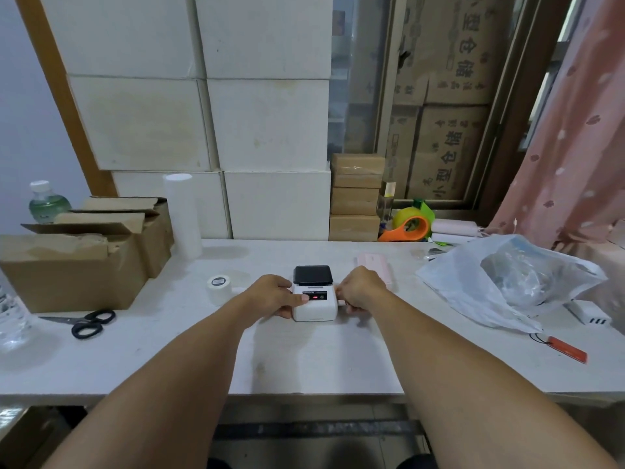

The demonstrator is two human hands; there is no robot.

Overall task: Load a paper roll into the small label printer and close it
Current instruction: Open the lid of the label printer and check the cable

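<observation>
- The small white label printer (314, 302) sits mid-surface (304, 363), its dark lid (311, 274) lying flat on top and a red light showing on the front.
- The left hand (275, 294) clasps the printer's left side, thumb laid across the front panel.
- The right hand (360, 289) is curled at the printer's right side; whether it truly grips is hard to tell.
- A paper roll (219, 288) stands left of the printer, near scissors (86, 321).

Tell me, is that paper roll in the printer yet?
Out. The paper roll stands on the table, left of the printer.
</observation>
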